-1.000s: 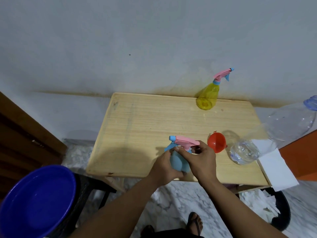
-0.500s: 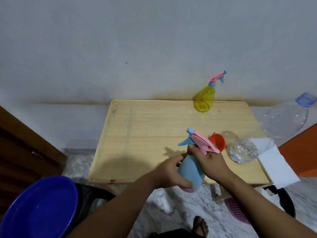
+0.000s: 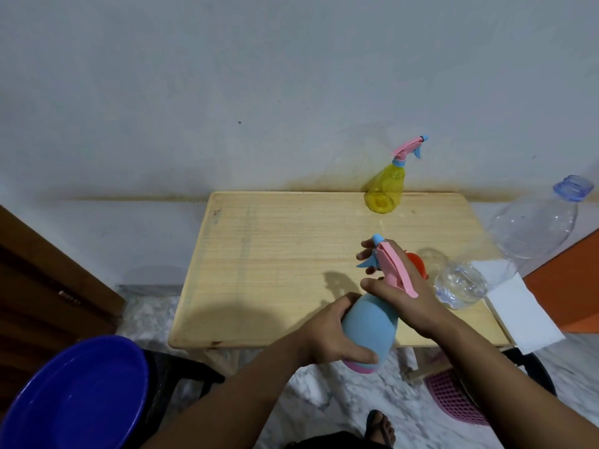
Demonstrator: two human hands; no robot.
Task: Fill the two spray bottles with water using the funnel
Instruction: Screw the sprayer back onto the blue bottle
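A blue spray bottle (image 3: 369,325) with a pink trigger head (image 3: 393,268) is held tilted above the wooden table's (image 3: 275,254) front edge. My left hand (image 3: 337,338) grips its blue body from the left. My right hand (image 3: 398,286) wraps around the neck under the pink head, fingers showing behind the nozzle. A yellow spray bottle (image 3: 385,191) with a pink head stands at the table's back edge. The red funnel (image 3: 419,265) sits on the table, mostly hidden behind the pink head. A large clear water bottle (image 3: 518,244), cap off, lies tilted at the table's right.
A white paper sheet (image 3: 522,314) hangs over the table's right front corner. A blue basin (image 3: 74,400) sits at lower left on a dark stand. A pink basket (image 3: 453,396) lies on the marble floor beneath the table. A wooden door is at left.
Both hands lifted the blue spray bottle off the table and drew it toward me, tilting it. The right hand shifted its hold around the neck under the pink head.
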